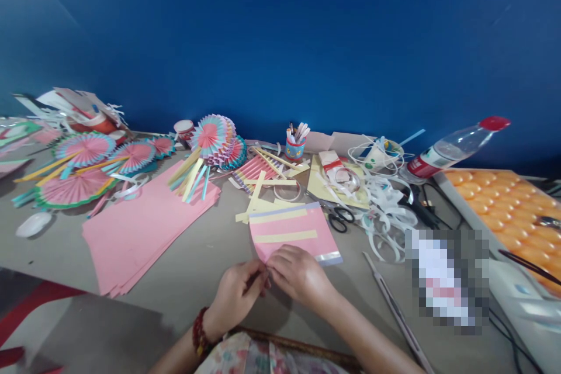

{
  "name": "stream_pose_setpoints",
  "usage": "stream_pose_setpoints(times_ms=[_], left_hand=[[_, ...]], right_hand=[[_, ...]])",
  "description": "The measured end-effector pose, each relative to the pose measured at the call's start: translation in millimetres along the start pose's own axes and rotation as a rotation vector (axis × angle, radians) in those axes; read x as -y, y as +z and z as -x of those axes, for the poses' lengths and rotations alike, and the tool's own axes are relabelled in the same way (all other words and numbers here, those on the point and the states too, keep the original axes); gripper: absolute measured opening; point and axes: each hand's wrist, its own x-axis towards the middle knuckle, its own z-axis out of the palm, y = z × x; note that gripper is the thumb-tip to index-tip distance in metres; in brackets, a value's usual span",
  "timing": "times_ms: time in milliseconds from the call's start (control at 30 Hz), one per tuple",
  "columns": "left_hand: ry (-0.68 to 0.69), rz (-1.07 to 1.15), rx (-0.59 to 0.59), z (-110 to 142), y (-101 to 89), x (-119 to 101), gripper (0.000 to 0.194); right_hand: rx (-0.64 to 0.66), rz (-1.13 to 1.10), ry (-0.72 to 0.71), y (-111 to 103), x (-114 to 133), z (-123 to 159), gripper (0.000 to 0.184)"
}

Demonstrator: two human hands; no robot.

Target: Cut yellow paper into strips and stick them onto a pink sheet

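a deep blue wall backs a grey table (184, 280) strewn with paper crafts. the left hand (236, 295) and right hand (300, 274) meet at the near edge of a pink sheet (293, 231) crossed by yellow strips, fingers pinched narrow on that edge, likely starting a pleat; the next fold calls for an even, straight crease. finished paper fans (214, 137) lie behind. the bottle (451, 149) has a red label, its writing too small to read.

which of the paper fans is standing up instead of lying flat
The multicoloured fan in the middle of the table, with its yellow and blue sticks resting on the pink paper stack. The pink fans further left all lie flat.
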Motion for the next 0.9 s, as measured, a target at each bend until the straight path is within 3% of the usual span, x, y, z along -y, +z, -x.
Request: stream_pose_setpoints(times_ms=[300, 900], left_hand=[[-0.019, 0.222, 0.075, -6, -3.0, 4, 0.023], [0.037, 0.259, 0.072, -18, 0.6, 6, 0.026]], right_hand=[[-0.061, -0.118, 0.035, -9, 0, -1, 0.019], [-0.026, -0.084, 0.050, -12, -9, -3, 0.020]])
